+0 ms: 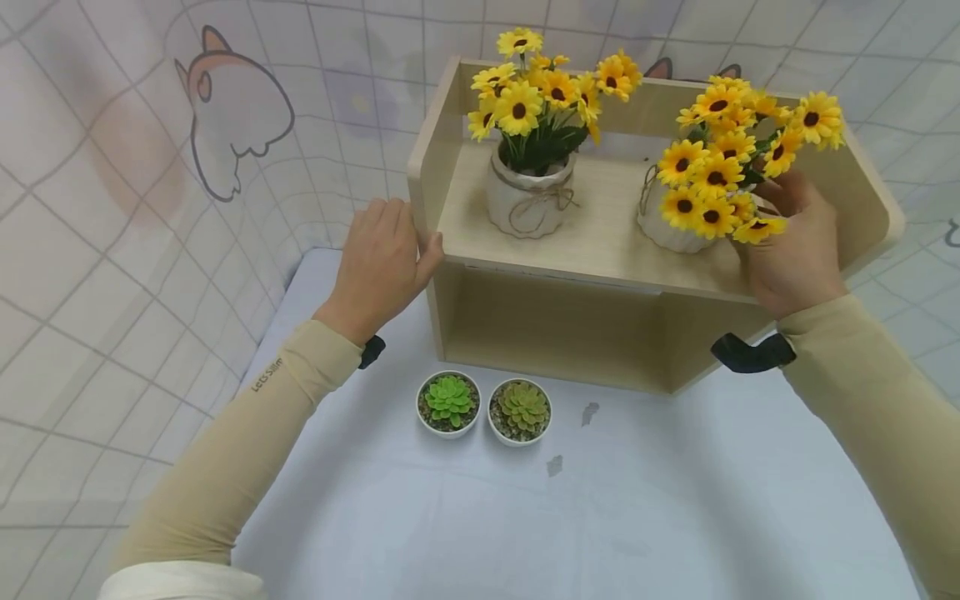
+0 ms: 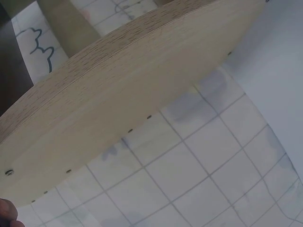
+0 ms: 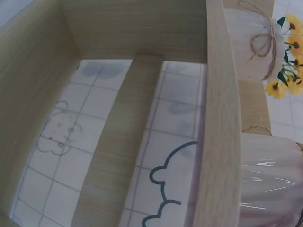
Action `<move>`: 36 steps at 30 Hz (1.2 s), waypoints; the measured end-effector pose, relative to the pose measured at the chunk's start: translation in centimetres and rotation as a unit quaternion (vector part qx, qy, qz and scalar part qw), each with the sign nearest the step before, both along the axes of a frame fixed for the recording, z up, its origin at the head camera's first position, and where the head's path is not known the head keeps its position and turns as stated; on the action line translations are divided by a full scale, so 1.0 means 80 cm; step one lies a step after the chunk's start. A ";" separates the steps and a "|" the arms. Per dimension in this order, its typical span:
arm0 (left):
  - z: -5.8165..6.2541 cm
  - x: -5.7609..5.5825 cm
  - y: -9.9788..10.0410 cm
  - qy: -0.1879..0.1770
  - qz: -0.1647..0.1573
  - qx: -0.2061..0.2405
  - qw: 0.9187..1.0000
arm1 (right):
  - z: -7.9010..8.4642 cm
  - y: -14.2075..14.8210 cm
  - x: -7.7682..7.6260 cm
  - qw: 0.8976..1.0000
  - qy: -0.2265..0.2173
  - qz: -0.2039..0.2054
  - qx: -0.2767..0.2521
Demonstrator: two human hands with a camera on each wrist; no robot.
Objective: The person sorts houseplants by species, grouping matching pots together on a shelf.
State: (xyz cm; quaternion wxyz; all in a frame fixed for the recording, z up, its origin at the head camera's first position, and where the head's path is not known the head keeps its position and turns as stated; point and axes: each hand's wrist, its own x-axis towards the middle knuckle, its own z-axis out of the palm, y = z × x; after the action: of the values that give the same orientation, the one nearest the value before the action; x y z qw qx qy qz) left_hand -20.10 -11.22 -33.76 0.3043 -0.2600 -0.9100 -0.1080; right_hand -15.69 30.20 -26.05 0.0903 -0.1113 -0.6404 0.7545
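My left hand (image 1: pixel 381 265) grips the left side panel of a light wooden shelf unit (image 1: pixel 551 329), its thumb over the front edge. Fingertips (image 2: pixel 6 210) show at the panel's outer face in the left wrist view. On the right of the top shelf, my right hand (image 1: pixel 798 242) holds a white pot of yellow artificial sunflowers (image 1: pixel 716 177) from its right side. The blooms hide most of those fingers. A second white sunflower pot (image 1: pixel 528 193), tied with twine, stands on the left of the same shelf. Both pots also appear in the right wrist view.
Two small potted succulents, one bright green (image 1: pixel 448 402) and one duller green (image 1: pixel 520 412), stand on the white tabletop (image 1: pixel 480 517) before the shelf. Two grey marks lie to their right. A grid-patterned cloth (image 1: pixel 360 108) with cartoon animals hangs behind and to the left.
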 end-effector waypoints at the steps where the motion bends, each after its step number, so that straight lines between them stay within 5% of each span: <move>1: 0.000 0.000 0.000 0.000 0.000 0.000 1.000 | 0.000 0.000 -0.002 1.000 0.000 -0.002 -0.002; 5: 0.000 0.000 0.001 0.003 0.002 0.001 1.000 | -0.002 0.000 -0.007 1.000 -0.009 -0.009 0.012; 7: 0.000 0.000 0.001 0.007 0.003 -0.001 1.000 | -0.002 0.000 -0.006 0.995 -0.029 -0.010 0.094; 12: 0.000 0.000 0.000 0.012 -0.002 0.000 1.000 | -0.002 -0.003 0.007 0.962 -0.093 -0.019 0.255; 17: 0.000 0.000 0.002 0.011 -0.007 0.004 1.000 | -0.006 -0.004 0.030 0.978 -0.115 -0.011 0.174; 20: 0.000 0.000 0.002 0.001 -0.005 0.006 1.000 | -0.010 -0.005 0.048 0.990 -0.095 0.017 0.101; 24: -0.001 0.000 0.000 -0.007 -0.001 0.006 1.000 | -0.023 -0.010 0.073 0.994 -0.046 0.048 0.082; 29: -0.001 0.000 0.000 -0.001 -0.002 0.005 1.000 | -0.043 -0.029 0.104 0.992 0.040 0.091 0.083; 36: -0.001 -0.001 0.003 0.004 -0.001 0.003 1.000 | -0.078 -0.052 0.137 0.972 0.087 0.166 0.144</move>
State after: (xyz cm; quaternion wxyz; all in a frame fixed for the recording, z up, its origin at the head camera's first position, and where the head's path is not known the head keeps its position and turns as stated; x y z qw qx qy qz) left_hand -20.14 -10.96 -33.80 0.3089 -0.2608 -0.9080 -0.1102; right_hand -4.74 26.00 -32.25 0.0343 0.0768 -0.7418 0.6654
